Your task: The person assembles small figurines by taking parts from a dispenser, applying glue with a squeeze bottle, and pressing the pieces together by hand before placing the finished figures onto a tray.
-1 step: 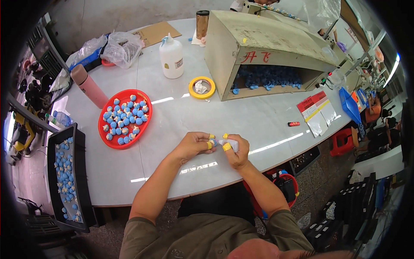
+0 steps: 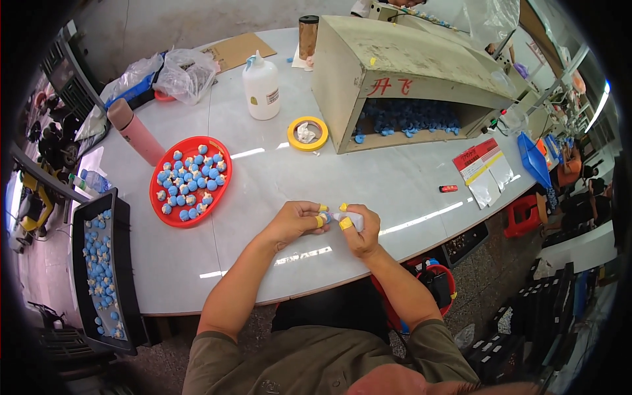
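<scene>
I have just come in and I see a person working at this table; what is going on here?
A person's left hand pinches a small blue piece, while the right hand holds a small whitish squeeze bottle, its tip toward the piece; whether they touch is too small to tell. Blue-and-cream balls fill much of a round red tray, and more lie in a black tray at the left. An open-fronted box contains many blue items.
</scene>
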Motion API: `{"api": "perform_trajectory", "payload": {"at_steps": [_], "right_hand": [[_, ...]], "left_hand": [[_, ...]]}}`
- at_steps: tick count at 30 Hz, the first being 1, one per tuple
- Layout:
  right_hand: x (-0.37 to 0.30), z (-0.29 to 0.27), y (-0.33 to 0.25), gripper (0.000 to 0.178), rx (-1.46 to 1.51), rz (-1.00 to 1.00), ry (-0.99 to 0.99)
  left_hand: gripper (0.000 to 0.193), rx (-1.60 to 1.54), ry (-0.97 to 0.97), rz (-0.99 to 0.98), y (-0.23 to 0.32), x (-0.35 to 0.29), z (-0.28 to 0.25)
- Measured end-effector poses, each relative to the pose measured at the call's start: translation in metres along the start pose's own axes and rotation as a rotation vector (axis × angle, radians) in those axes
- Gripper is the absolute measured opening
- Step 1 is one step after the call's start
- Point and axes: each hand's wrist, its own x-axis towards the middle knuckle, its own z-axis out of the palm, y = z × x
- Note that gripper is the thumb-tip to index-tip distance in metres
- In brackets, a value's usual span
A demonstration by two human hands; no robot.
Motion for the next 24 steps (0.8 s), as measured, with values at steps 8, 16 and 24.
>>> {"api": "perform_trajectory", "payload": {"at_steps": [8, 16, 24], "right_hand": [[0.0014, 0.0034, 0.0018, 0.017, -0.019, -0.021, -0.023], [0.0043, 0.0024, -0.0007, 0.018, -0.162, -0.171, 0.007], [0.0057, 0.0044, -0.0067, 0.018, -0.244, -0.264, 0.029]], "left_hand": [[0.035, 0.009, 0.006, -0.008, 0.0017, -0.0001, 0.0007], [0.032, -0.078, 0.021, 0.027, 0.0029, -0.0004, 0.0047], [0.028, -0.093, 0.078, 0.017, 0.0005, 0.0018, 0.0015]]}}
